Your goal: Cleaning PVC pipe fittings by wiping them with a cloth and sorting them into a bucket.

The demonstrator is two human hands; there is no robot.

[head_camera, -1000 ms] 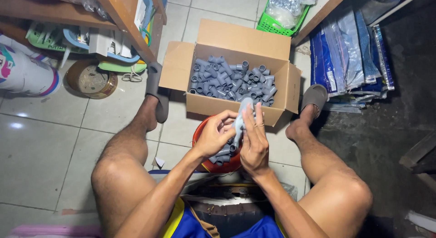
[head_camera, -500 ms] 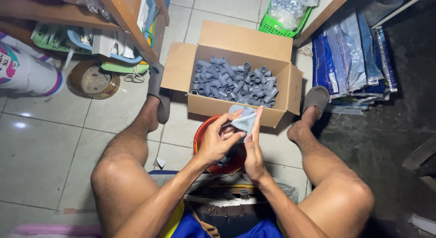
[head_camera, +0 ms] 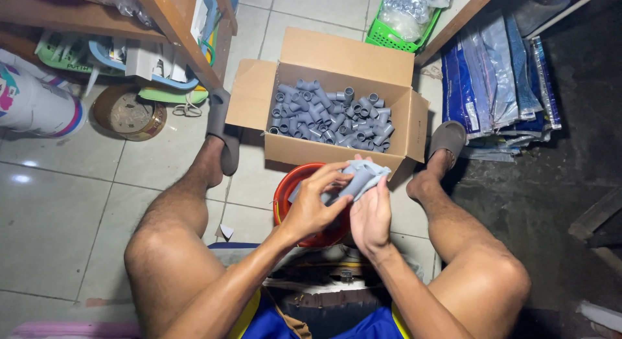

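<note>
Above red bucket | grey pipe fitting wrapped in grey cloth, raised from bucket level a second ago | left hand clasping cloth from left | right hand cupping underneath | wiping judged under way | cardboard box of fittings just beyond

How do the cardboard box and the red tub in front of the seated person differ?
The cardboard box is brown and rectangular with open flaps; the red tub is round. The box lies in full view, while both hands hide much of the tub. Both sit on the tiled floor and hold grey pipe fittings.
</note>
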